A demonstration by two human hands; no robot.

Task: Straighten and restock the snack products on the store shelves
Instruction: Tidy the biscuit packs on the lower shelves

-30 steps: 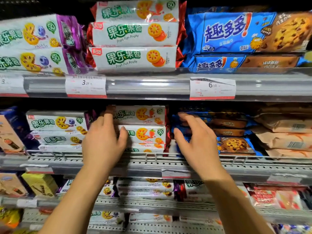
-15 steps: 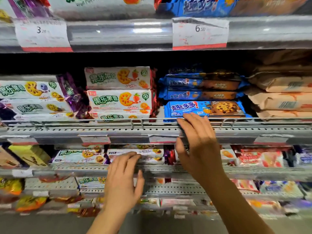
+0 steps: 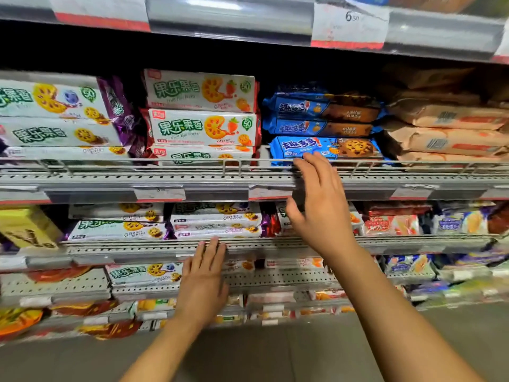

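White-and-red fruit biscuit packs (image 3: 202, 128) lie stacked on the middle shelf, with blue chocolate-chip cookie packs (image 3: 322, 125) stacked to their right. My right hand (image 3: 319, 208) is open, its fingertips at the wire rail just below the lowest blue cookie pack (image 3: 344, 147). My left hand (image 3: 205, 279) is open and lower, with its fingertips on the front edge of the shelf below, under more white biscuit packs (image 3: 217, 221). Neither hand holds anything.
White-and-purple biscuit packs (image 3: 55, 114) fill the left of the middle shelf; tan wrapped packs (image 3: 451, 128) fill the right. A yellow box (image 3: 27, 227) sits lower left. Wafer packs (image 3: 391, 224) lie lower right. Grey perforated shelf edges (image 3: 137, 177) with price tags run across. The floor (image 3: 275, 354) is below.
My view has tilted downward. Both hands came off the middle-shelf packs; the left dropped to the lower shelf's edge and the right drew back to the wire rail.
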